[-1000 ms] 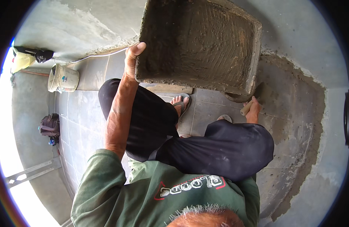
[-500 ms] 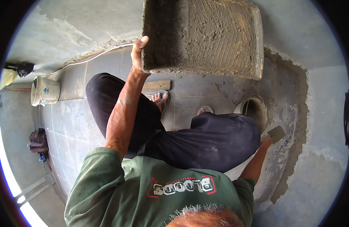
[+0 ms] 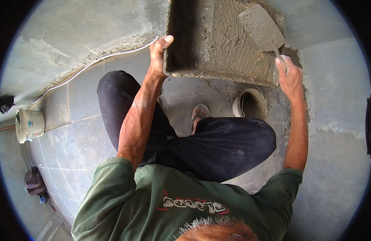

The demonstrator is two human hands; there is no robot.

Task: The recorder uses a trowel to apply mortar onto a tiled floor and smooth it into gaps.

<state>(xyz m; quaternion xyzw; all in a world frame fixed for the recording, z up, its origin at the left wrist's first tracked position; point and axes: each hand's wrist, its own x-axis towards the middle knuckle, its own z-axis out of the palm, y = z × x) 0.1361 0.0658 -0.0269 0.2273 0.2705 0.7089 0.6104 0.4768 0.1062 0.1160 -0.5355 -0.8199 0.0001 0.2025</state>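
Note:
My left hand (image 3: 158, 54) grips the near left corner of a mortar-caked tray (image 3: 217, 77), with the thumb over its rim. The tray is tilted so that its inside faces me, and wet grey mortar (image 3: 225, 48) is spread over its right part. My right hand (image 3: 290, 76) is closed round the handle of a trowel (image 3: 262, 29). The trowel's blade, coated with mortar, lies over the mortar at the tray's right side. Whether the blade presses into it I cannot tell.
An open pail (image 3: 252, 103) lies tipped on the tiled floor beyond my right knee. Another white bucket (image 3: 30, 125) stands far left, with a dark bag (image 3: 34, 180) nearer. A white cable (image 3: 101, 59) runs along the left wall's foot. The grey wall (image 3: 338, 92) rises close on my right.
My right hand has come up from low by the right wall, bringing the trowel over the tray. The left hand still holds the tray, which sits slightly further right in view.

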